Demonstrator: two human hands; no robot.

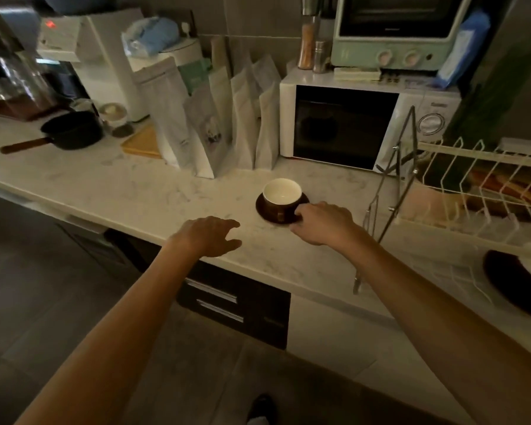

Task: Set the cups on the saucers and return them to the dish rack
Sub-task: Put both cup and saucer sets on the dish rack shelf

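Observation:
A dark brown cup (281,197) with a white inside stands upright on a dark brown saucer (262,207) in the middle of the marble counter. My right hand (322,222) is at the saucer's right edge, fingers curled around the cup's handle side; the handle itself is hidden. My left hand (212,236) hovers palm down over the counter's front edge, left of the saucer, fingers apart and holding nothing. The white wire dish rack (472,185) stands at the right. Another dark saucer (512,286) lies on the rack's lower level at the far right.
A white microwave (344,127) sits behind the cup, with a mint toaster oven (396,32) on top. Several paper bags (215,118) stand at the back, left of it. A black saucepan (71,130) lies far left. A metal stand (393,185) leans beside the rack.

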